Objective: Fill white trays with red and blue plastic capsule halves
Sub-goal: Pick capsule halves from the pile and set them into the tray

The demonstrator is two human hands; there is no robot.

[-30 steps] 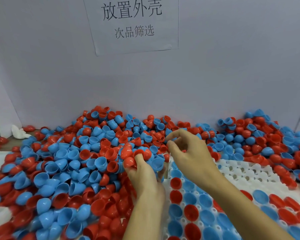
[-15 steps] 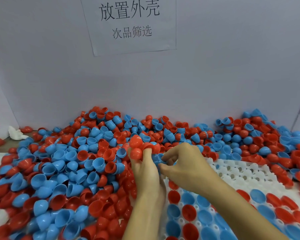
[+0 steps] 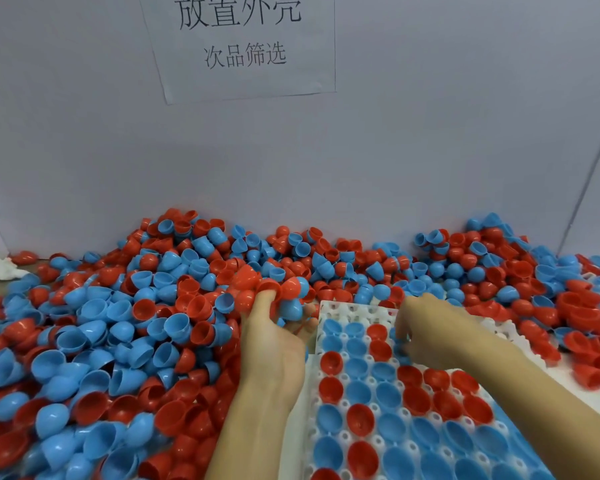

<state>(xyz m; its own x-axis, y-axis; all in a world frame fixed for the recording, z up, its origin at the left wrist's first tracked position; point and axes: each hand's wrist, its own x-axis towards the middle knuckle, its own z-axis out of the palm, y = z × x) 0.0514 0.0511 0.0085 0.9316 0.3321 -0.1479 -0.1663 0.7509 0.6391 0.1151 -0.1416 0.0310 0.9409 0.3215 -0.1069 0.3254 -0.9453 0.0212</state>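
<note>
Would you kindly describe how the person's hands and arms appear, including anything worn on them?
Both are bare: the left hand and right hand wear no gloves, and no rings, watch or bracelet show on them. The forearms are uncovered to the picture's lower edge, with no sleeve or cuff in view. Nothing is marked or taped on them.

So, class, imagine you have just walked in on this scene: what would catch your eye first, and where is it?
First the great heap of red and blue capsule halves, piled against the grey wall and filling the left and back. Next the white tray at lower right, mostly filled, where the right hand sets a blue half while the left hand holds a handful. Above hangs a paper sign.
</note>
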